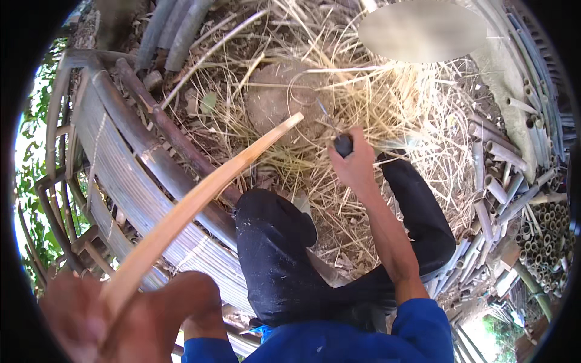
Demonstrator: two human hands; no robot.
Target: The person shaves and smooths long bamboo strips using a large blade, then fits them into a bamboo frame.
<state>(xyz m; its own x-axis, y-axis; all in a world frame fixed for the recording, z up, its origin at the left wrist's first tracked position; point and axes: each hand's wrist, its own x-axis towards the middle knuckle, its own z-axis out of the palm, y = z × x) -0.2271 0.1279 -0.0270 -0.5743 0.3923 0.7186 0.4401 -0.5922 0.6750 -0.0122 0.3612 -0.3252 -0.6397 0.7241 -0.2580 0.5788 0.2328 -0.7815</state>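
Note:
A long, pale strip of split bamboo or wood (206,189) rises from the lower left, its far end out over the ground in the middle. My left hand (142,308), large and blurred near the lens, is closed round its near end. My right hand (354,160) grips a knife by its dark, round-ended handle (344,145). The thin blade points away and to the left, hard to make out against the straw. Strip and knife are apart in the picture. Beyond the strip's tip sits a round, flat-topped brown block (263,100), perhaps a stump.
Pale shavings and thin strips (417,109) litter the ground. A slatted bamboo bench (136,175) runs along my left, with dark poles beside it. Cut bamboo tubes (544,239) are stacked at the right. My legs in dark trousers (272,254) are bent below the hands.

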